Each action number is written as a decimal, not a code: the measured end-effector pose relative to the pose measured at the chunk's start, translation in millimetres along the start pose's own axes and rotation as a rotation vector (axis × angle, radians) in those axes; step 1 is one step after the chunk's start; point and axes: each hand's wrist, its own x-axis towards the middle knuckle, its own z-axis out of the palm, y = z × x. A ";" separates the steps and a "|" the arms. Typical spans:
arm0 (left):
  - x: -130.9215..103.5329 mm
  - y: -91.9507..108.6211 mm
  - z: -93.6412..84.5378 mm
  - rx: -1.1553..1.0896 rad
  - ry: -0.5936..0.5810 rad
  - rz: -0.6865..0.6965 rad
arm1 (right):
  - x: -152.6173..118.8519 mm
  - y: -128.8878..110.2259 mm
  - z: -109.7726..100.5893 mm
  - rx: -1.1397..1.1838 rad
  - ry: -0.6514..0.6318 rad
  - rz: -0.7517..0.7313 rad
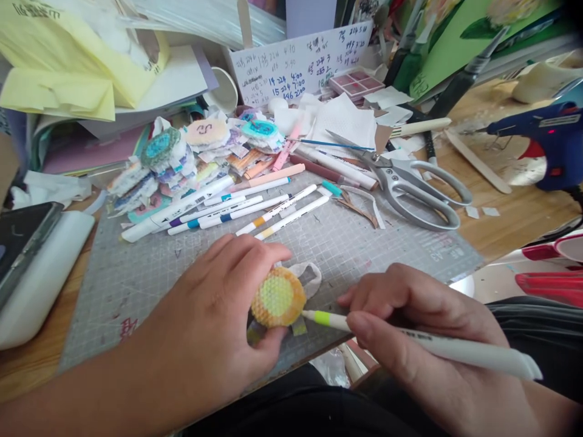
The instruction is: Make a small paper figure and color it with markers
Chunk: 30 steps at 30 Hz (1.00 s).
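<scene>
My left hand (pixel 214 309) is closed around the edge of a small round textured disc (pixel 277 297), yellow-green in the middle with an orange-yellow rim. Between the thumb and fingers of my right hand (pixel 405 321) is a white marker pen (pixel 455 349) with a lime-green band near its tip. The marker's tip meets, or comes very close to, the disc's right edge. A pale strip loop (pixel 312 276) lies behind the disc. Under both hands is a grey gridded cutting mat (pixel 150 273).
Several marker pens (pixel 228 212) lie behind my hands, beside grey-handled scissors (pixel 414 188). Padded, coloured paper pieces (pixel 164 152) are piled at the back left. A blue glue gun (pixel 542 139) stands at the right, and a phone (pixel 27 243) rests at the left.
</scene>
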 end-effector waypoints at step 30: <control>0.2 1.6 0.2 0.041 0.008 0.056 | 8.7 -1.9 3.0 0.035 0.082 0.100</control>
